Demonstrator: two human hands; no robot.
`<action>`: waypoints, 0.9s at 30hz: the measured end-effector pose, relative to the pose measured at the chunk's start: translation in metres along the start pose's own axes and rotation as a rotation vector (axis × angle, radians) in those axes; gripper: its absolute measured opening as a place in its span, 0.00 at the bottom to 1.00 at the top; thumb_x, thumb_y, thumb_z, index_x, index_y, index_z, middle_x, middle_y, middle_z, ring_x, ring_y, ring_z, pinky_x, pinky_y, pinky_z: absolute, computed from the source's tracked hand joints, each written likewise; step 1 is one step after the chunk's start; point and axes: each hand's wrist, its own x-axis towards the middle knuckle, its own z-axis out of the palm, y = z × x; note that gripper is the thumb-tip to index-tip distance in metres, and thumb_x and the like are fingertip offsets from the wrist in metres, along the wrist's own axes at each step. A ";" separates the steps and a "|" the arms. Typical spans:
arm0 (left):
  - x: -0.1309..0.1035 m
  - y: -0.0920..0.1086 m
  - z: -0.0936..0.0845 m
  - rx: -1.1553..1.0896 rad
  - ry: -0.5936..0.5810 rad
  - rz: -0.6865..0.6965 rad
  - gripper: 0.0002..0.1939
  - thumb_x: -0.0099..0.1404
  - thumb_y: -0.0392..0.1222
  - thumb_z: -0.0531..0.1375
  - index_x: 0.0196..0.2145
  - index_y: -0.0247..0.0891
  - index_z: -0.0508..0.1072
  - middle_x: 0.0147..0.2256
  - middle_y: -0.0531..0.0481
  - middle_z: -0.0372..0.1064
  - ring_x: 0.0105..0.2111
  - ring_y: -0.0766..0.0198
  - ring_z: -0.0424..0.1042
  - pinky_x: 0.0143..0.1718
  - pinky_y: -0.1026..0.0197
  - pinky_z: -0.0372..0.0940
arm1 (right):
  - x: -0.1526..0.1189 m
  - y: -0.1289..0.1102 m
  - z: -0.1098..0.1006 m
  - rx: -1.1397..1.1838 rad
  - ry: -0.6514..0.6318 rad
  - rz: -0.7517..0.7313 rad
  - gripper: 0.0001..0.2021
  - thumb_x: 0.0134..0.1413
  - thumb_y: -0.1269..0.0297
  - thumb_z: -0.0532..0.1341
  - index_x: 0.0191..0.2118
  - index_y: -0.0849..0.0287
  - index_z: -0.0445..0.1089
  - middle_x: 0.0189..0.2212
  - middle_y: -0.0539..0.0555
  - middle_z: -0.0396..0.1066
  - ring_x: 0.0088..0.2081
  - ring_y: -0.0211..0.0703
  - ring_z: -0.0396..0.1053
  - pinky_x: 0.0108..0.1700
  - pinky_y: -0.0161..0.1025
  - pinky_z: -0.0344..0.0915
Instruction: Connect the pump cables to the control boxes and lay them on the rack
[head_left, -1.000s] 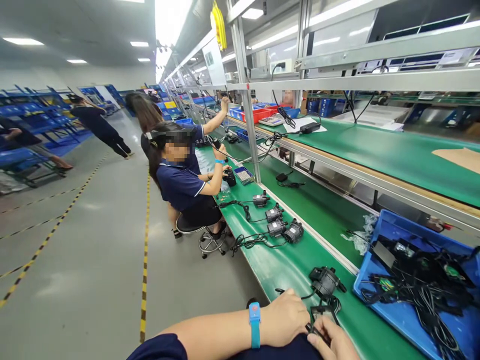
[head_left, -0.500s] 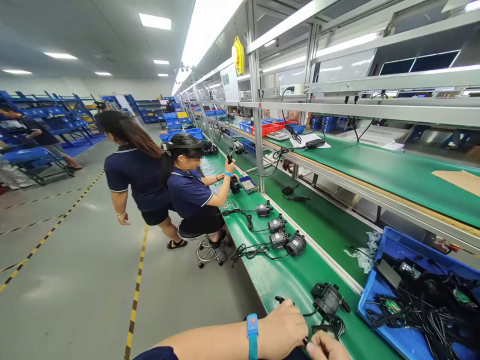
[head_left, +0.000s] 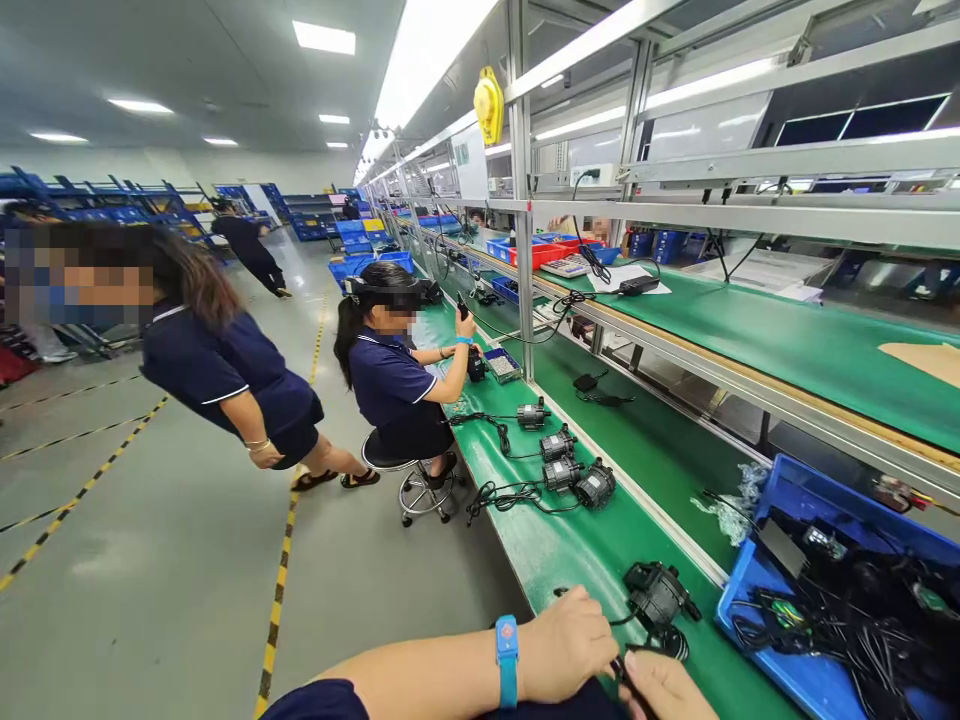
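1. Black cable [head_left: 618, 668] shows in the gap between the two hands, low in the view; both hands are on it.
2. Palm down with fingers curled, the left hand [head_left: 568, 645] grips the cable; a blue wristband [head_left: 508, 655] circles its wrist, and a short dark tip [head_left: 561, 592] pokes out past its knuckles.
3. Just beside it, the right hand [head_left: 664, 688] pinches the cable between thumb and fingers, its lower part cut off by the edge of the view.
4. Just beyond the right hand, a dark pump-like unit [head_left: 658, 595] sits on the green counter [head_left: 555, 545], its lead running toward the left hand and a coiled cord [head_left: 675, 645] lying next to it.
5. To the right of the right hand stands a blue bin [head_left: 810, 490] heaped with black wires, and crumpled clear plastic [head_left: 735, 510] lies against its far corner.
6. Farther out, ahead of the left hand, four similar units [head_left: 596, 485] lie grouped, cords trailing leftward.
7. Well beyond both hands, a seated co-worker [head_left: 394, 375] holds up a dark tool; another person [head_left: 225, 360] stands away to the left.
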 end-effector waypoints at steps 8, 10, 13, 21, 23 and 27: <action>-0.040 -0.012 0.012 -0.179 0.199 -0.504 0.12 0.66 0.27 0.52 0.35 0.39 0.71 0.61 0.43 0.58 0.60 0.53 0.59 0.56 0.50 0.60 | 0.061 0.050 -0.059 -0.248 0.831 0.409 0.69 0.37 0.21 0.52 0.68 0.84 0.44 0.63 0.83 0.54 0.63 0.74 0.57 0.63 0.59 0.57; -0.050 -0.015 0.024 -0.415 0.376 -0.843 0.14 0.63 0.26 0.51 0.35 0.39 0.73 0.66 0.45 0.50 0.67 0.49 0.49 0.63 0.43 0.55 | 0.079 0.052 -0.054 -0.282 0.746 0.520 0.69 0.41 0.24 0.55 0.70 0.83 0.33 0.63 0.84 0.53 0.64 0.75 0.57 0.62 0.59 0.58; -0.056 -0.016 0.040 -0.950 0.660 -1.336 0.08 0.59 0.31 0.55 0.35 0.39 0.71 0.60 0.41 0.61 0.65 0.46 0.56 0.61 0.41 0.59 | 0.096 0.042 -0.037 -0.364 0.711 0.606 0.65 0.47 0.29 0.59 0.71 0.75 0.25 0.60 0.83 0.58 0.60 0.72 0.64 0.57 0.57 0.63; -0.060 -0.015 0.067 -1.582 0.729 -1.609 0.12 0.60 0.42 0.56 0.42 0.41 0.62 0.39 0.48 0.69 0.40 0.58 0.77 0.44 0.52 0.72 | 0.128 0.019 -0.041 -0.377 0.789 0.730 0.60 0.49 0.37 0.65 0.71 0.65 0.28 0.57 0.74 0.66 0.59 0.67 0.65 0.60 0.59 0.60; -0.056 -0.012 0.071 -1.660 0.692 -1.651 0.14 0.60 0.41 0.56 0.44 0.40 0.61 0.39 0.47 0.67 0.37 0.57 0.77 0.37 0.52 0.73 | 0.133 0.015 -0.045 -0.343 0.838 0.725 0.57 0.50 0.43 0.66 0.70 0.67 0.31 0.56 0.75 0.66 0.59 0.64 0.67 0.60 0.54 0.63; -0.050 0.010 0.064 -1.665 0.697 -1.705 0.18 0.58 0.32 0.56 0.45 0.41 0.58 0.36 0.52 0.63 0.25 0.67 0.70 0.24 0.64 0.67 | 0.120 0.009 -0.034 -0.335 0.885 0.710 0.53 0.51 0.44 0.64 0.69 0.69 0.35 0.54 0.74 0.68 0.52 0.59 0.73 0.51 0.48 0.74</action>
